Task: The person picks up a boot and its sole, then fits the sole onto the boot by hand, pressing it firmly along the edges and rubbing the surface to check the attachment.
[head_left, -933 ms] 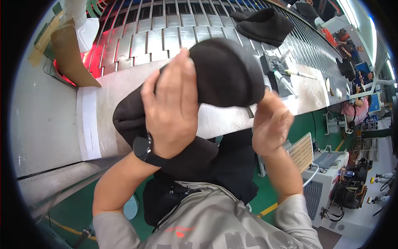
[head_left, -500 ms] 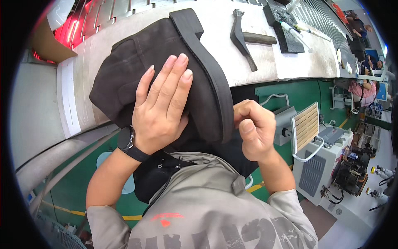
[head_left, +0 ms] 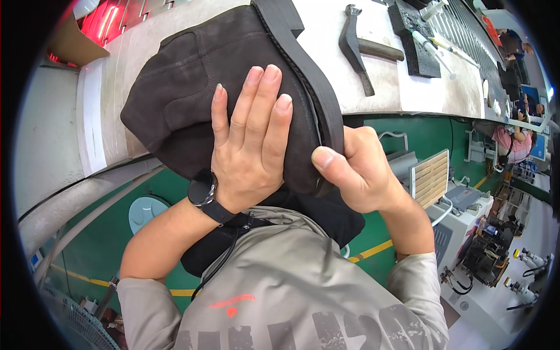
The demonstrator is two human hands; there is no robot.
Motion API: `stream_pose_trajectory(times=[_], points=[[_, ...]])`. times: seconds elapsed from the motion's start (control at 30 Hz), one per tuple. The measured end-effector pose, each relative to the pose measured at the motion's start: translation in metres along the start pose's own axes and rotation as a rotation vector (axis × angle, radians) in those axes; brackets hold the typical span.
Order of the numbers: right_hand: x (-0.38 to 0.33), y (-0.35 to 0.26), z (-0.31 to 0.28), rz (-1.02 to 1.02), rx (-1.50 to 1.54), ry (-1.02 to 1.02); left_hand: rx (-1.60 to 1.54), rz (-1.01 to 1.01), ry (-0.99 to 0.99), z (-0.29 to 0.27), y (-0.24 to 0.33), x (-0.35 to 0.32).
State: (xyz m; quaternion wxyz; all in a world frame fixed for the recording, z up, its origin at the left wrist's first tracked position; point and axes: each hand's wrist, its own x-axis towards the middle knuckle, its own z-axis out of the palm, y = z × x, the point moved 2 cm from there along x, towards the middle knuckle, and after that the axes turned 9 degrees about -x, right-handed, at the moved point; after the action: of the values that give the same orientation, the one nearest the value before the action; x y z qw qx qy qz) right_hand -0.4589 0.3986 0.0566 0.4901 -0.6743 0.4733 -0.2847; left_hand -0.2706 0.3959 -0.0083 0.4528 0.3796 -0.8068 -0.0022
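Observation:
A dark brown suede boot (head_left: 192,93) with a black sole rim lies on its side against my chest, at the edge of the pale workbench (head_left: 385,81). My left hand (head_left: 248,140), with a black watch at the wrist, presses flat on the boot's upper, fingers together. My right hand (head_left: 350,172) grips the sole's edge at the toe, thumb on the rim and fingers curled around it.
A black-headed hammer (head_left: 359,44) and a black block (head_left: 417,32) with syringes lie on the bench to the right. A cardboard box (head_left: 73,44) sits at the far left. A slatted machine (head_left: 431,175) and green floor (head_left: 128,245) lie below; another person (head_left: 513,137) is far right.
The boot has come down and closer to me and turned, so its sole rim faces right. My right hand has shifted from beside it to gripping the sole's edge.

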Motion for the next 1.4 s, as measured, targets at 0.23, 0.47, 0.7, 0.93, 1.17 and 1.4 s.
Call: stream_pose_trajectory(times=[0.23, 0.47, 0.7, 0.93, 1.17, 1.4], points=[[0.016, 0.008, -0.011, -0.082, -0.032, 0.015, -0.021, -0.026, 0.004, -0.001, 0.001, -0.001], [0.024, 0.003, -0.004, -0.188, -0.070, 0.139, -0.002, -0.033, -0.004, -0.001, 0.001, -0.002], [0.028, -0.007, -0.005, -0.232, -0.344, 0.149, -0.003, -0.047, -0.006, -0.001, -0.001, -0.003], [0.020, -0.036, 0.000, -0.070, -0.839, 0.237, -0.027, -0.054, -0.012, -0.002, 0.001, -0.003], [0.015, -0.008, -0.002, -0.004, -0.187, 0.167, 0.013, -0.021, 0.055, 0.003, -0.002, -0.001], [-0.015, 0.023, 0.020, -0.185, -0.199, 0.302, 0.025, -0.029, 0.046, 0.002, -0.002, -0.001]])
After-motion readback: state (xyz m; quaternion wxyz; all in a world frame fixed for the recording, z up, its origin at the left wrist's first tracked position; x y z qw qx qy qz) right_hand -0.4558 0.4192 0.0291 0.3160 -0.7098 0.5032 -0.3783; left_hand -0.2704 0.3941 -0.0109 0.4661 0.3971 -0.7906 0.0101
